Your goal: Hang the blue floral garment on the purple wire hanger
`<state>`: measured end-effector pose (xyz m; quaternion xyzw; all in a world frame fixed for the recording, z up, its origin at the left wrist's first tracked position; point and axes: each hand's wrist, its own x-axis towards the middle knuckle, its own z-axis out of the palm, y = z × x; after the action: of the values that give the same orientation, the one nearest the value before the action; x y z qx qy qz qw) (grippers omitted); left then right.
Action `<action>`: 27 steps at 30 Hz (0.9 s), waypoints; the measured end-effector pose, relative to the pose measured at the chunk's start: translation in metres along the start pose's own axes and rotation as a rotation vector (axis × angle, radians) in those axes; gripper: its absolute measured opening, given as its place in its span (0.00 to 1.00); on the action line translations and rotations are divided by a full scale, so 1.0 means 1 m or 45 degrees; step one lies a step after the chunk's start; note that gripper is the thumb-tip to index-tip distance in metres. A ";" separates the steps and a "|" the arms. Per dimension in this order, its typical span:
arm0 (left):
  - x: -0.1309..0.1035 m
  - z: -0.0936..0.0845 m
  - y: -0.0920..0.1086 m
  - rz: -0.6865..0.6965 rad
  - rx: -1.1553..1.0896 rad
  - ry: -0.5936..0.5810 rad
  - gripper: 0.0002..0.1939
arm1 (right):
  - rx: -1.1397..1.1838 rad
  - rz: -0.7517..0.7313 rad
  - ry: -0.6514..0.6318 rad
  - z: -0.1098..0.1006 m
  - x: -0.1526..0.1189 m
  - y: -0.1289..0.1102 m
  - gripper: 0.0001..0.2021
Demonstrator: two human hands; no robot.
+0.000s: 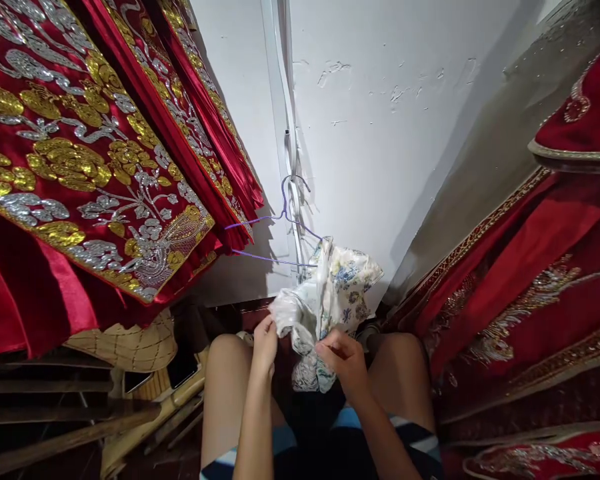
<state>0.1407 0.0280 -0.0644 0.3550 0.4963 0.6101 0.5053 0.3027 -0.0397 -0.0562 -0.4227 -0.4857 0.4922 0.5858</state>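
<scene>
A white floral garment point(347, 283) hangs bunched from the right side of a purple wire hanger point(285, 215); the hanger's left side is bare. My left hand point(265, 343) is closed on the garment's pale left edge. The fingers of my right hand point(341, 357) are pinched at the front of the garment, low on its right part. The fabric between both hands is folded and crumpled, and its lower end hangs between my knees.
Red garments with gold and silver embroidery point(70, 160) hang at the left. More red embroidered clothing point(545, 267) fills the right side. A bamboo rack point(145, 427) stands at lower left. A white wall point(370, 133) is behind the hanger.
</scene>
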 end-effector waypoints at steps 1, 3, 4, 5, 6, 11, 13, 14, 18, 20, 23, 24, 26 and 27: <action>-0.007 0.004 0.003 -0.022 -0.047 -0.067 0.16 | -0.024 0.017 -0.011 -0.008 -0.003 0.003 0.17; -0.019 0.012 0.019 -0.011 -0.182 -0.189 0.16 | -0.134 0.056 -0.030 -0.021 -0.006 0.006 0.19; -0.026 0.017 0.028 0.009 -0.244 -0.249 0.17 | -0.208 0.061 -0.023 -0.026 -0.005 0.006 0.19; -0.034 0.022 0.038 0.034 -0.276 -0.319 0.16 | -0.272 0.048 -0.010 -0.029 -0.004 0.005 0.18; -0.041 0.029 0.047 0.070 -0.268 -0.391 0.16 | -0.313 0.028 0.007 -0.031 -0.001 0.002 0.18; -0.066 0.054 0.066 0.381 0.100 -0.580 0.11 | -0.097 0.180 -0.323 -0.027 0.013 -0.018 0.30; -0.065 0.053 0.062 0.461 0.209 -0.503 0.10 | 0.104 0.296 -0.634 -0.025 0.017 -0.029 0.36; -0.062 0.050 0.059 0.468 0.243 -0.455 0.10 | 0.176 0.340 -0.774 -0.025 0.019 -0.036 0.37; -0.058 0.024 0.044 0.245 0.366 -0.673 0.16 | 0.056 0.452 -0.959 -0.041 0.031 -0.064 0.27; -0.062 0.010 0.035 0.133 0.527 -0.974 0.19 | -0.081 0.408 -0.727 -0.059 0.042 -0.073 0.21; -0.069 -0.006 0.025 0.108 0.938 -1.224 0.13 | -0.195 0.262 -0.183 -0.094 0.071 -0.080 0.13; -0.070 -0.008 0.024 0.120 1.077 -1.220 0.10 | -0.219 0.210 -0.058 -0.106 0.084 -0.082 0.10; -0.069 -0.007 0.028 0.174 1.267 -1.137 0.08 | -0.229 0.055 0.107 -0.127 0.116 -0.086 0.07; -0.069 -0.003 0.034 0.219 1.302 -1.085 0.09 | -0.211 -0.017 0.183 -0.136 0.133 -0.088 0.08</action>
<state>0.1449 -0.0391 -0.0281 0.7979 0.4500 0.1427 0.3748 0.4567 0.0758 0.0264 -0.5007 -0.4843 0.4150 0.5853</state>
